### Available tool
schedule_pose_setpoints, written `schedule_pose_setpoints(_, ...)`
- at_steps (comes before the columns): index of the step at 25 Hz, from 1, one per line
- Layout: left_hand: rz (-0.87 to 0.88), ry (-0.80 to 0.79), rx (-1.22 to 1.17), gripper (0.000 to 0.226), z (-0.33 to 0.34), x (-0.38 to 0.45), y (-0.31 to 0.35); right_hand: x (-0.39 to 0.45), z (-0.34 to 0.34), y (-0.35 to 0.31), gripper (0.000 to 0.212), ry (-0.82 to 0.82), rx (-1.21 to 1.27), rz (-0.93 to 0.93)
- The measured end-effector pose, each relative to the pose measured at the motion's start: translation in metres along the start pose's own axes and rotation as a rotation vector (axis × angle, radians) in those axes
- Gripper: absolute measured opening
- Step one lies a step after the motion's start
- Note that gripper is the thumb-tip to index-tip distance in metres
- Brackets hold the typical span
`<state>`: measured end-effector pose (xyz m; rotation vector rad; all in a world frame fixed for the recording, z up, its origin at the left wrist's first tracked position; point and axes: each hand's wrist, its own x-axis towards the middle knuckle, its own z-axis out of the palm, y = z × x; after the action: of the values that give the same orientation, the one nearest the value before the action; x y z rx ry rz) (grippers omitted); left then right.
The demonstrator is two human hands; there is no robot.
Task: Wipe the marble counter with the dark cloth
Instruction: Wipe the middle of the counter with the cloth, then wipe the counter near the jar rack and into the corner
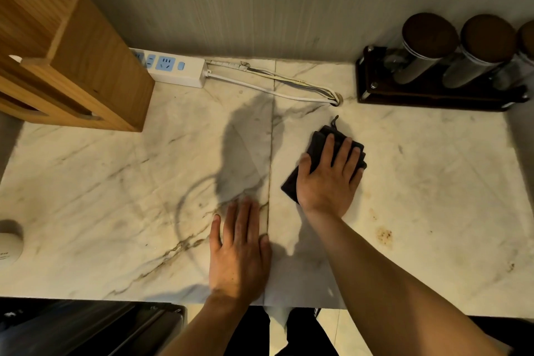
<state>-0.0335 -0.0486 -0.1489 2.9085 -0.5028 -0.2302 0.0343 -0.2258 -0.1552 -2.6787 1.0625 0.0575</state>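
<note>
— Where are your hands?
— Your right hand (329, 179) lies flat with fingers spread on the dark cloth (316, 147), pressing it to the counter (433, 167). Your left hand (239, 251) rests palm down, fingers together, on bare marble beside the seam (271, 153), holding nothing.
— And the cloth?
— Folded, just right of the seam, its loop pointing to twelve o'clock.
— Around it?
— Brown stains (384, 235) at four o'clock from the cloth. A power strip (170, 66) at eleven o'clock against the wall, a wooden box (72, 66) at ten, jars on a dark rack (433, 95) at one.
</note>
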Motion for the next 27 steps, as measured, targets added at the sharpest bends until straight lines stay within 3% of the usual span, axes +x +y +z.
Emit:
schedule_pose_setpoints(18, 0.0, 0.006, 0.049, 0.061, 0.008, -0.004, -0.001, -0.103, 0.006, 0.052, 0.065, 0.031, -0.023, -0.027)
schedule_pose_setpoints(27, 0.014, -0.01, 0.041, 0.059, 0.007, -0.003, 0.0, -0.133, 0.0, 0.096, 0.066, -0.019, -0.098, -0.319)
